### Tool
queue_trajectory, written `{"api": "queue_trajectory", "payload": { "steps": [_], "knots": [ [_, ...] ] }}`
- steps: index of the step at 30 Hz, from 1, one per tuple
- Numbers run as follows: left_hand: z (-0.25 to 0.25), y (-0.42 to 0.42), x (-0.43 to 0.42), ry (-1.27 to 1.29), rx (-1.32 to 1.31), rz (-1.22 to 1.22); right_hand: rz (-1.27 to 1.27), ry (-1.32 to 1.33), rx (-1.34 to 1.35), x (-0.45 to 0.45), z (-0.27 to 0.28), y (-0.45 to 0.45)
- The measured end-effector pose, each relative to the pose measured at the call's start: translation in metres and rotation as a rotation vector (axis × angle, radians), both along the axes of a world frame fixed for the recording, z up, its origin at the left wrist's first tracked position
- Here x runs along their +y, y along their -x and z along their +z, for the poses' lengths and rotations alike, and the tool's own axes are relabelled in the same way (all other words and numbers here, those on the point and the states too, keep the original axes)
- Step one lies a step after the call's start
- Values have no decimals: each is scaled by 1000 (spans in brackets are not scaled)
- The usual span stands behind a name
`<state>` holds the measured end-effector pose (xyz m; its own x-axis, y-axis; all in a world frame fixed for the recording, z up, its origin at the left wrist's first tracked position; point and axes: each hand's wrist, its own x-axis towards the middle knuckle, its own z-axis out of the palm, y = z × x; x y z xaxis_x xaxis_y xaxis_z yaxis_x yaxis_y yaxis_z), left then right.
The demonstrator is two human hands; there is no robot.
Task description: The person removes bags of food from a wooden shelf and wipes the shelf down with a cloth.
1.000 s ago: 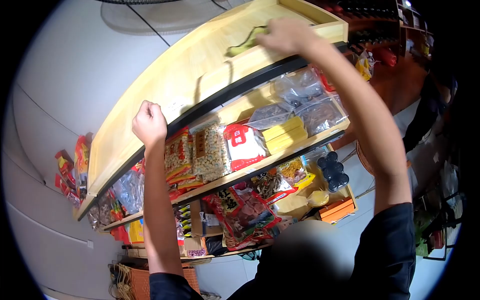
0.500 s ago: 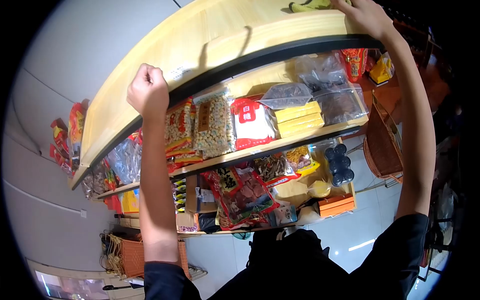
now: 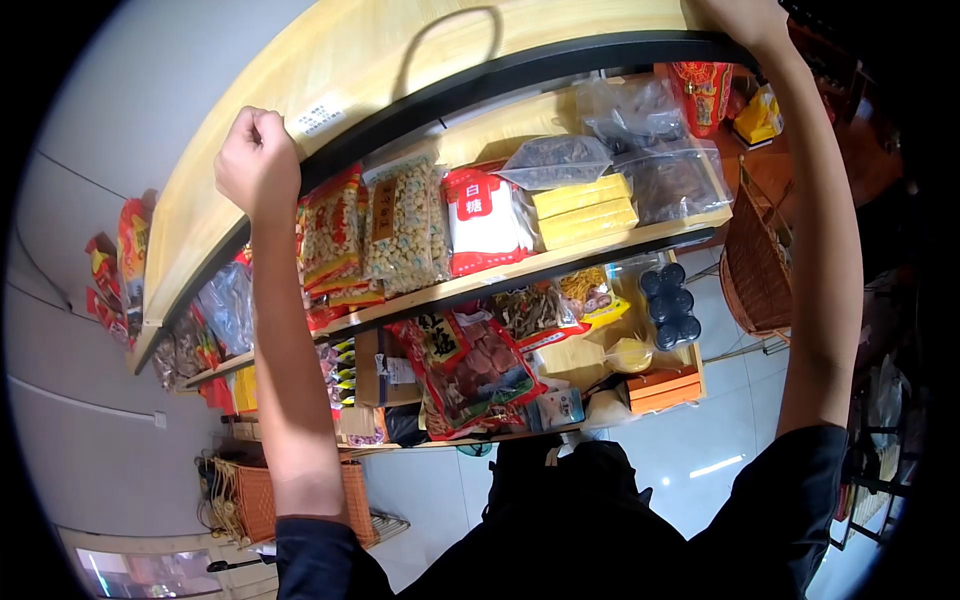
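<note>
My left hand (image 3: 258, 165) is closed in a fist at the front of the top wooden shelf (image 3: 360, 60), left of a small printed label (image 3: 321, 117). Nothing shows in the fist. My right hand (image 3: 752, 20) reaches to the right end of that shelf; its fingers are cut off by the upper frame edge, so what it touches is hidden. Just below the board stand bags of mixed snacks (image 3: 334, 225) and beads-like pieces (image 3: 402, 220), a red-and-white sugar bag (image 3: 485, 222) and yellow packs (image 3: 585, 212).
Lower down lie a large red bag (image 3: 470, 370), dark round-topped containers (image 3: 670, 305) and an orange box (image 3: 664, 390). Wicker baskets stand at the right (image 3: 757, 270) and lower left (image 3: 257, 500). Red packets (image 3: 133, 250) stick out past the shelf's left end.
The view has shifted, so the shelves sit higher and further left. The yellow-green cloth near my right hand has left the view. My left hand stays in a fist.
</note>
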<state>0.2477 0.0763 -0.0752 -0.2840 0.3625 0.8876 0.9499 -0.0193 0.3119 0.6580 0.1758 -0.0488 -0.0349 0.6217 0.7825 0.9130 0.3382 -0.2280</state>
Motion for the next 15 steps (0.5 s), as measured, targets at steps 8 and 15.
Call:
{"api": "queue_trajectory", "payload": {
  "steps": [8,15],
  "knots": [
    [-1,5,1,-9,0,-37,63,-203,92,14,-14,-3],
    [-3,7,1,-51,40,-51,64,-282,135,23,-21,-3]
  ]
}}
